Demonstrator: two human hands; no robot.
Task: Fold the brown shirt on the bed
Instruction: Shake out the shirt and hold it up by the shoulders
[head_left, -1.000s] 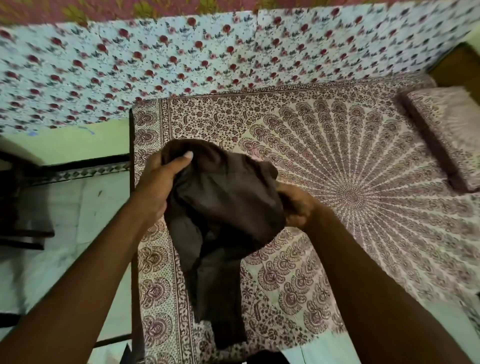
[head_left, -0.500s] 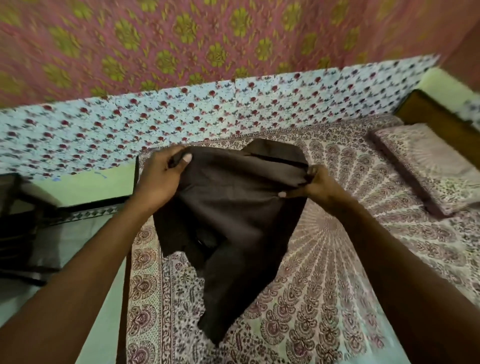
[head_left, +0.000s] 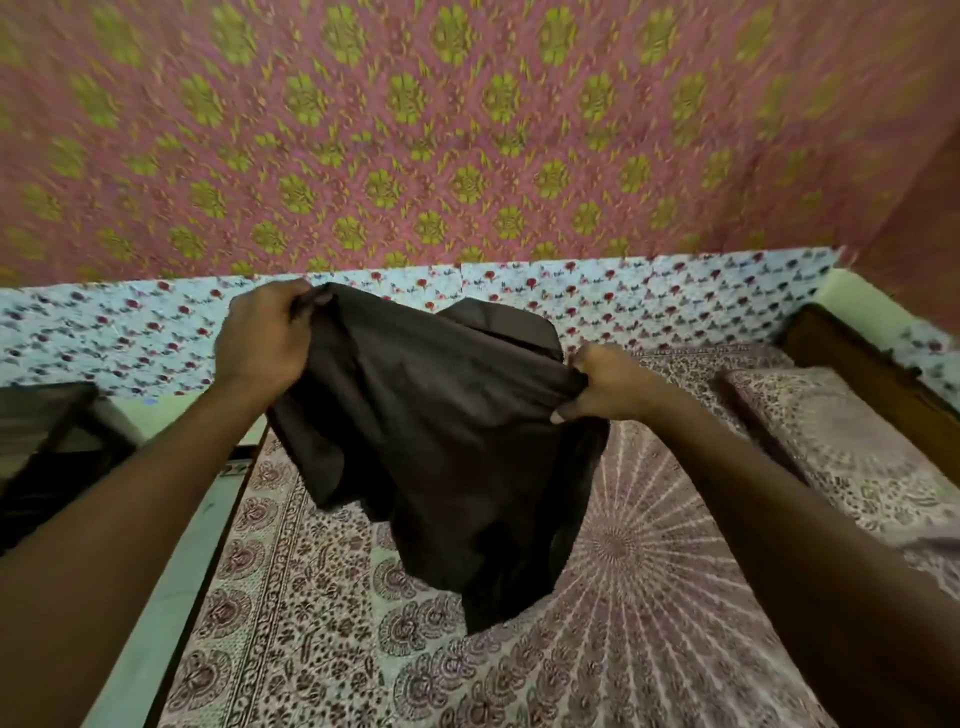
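Observation:
The brown shirt hangs in the air above the bed, spread between both hands and drooping to a point below. My left hand grips its upper left edge, raised in front of the flowered wall strip. My right hand pinches its right edge, a little lower. The collar part pokes up behind the top edge. The shirt's lowest tip hangs just over the patterned bedsheet; whether it touches is unclear.
A pillow in matching print lies at the bed's right end, beside a wooden headboard. Dark furniture stands left of the bed across a strip of pale floor. A pink and green patterned wall rises behind.
Both hands have lifted the shirt higher and pulled it wider apart, so it went from a bunched bundle to a spread sheet. The camera has tilted upward toward the wall.

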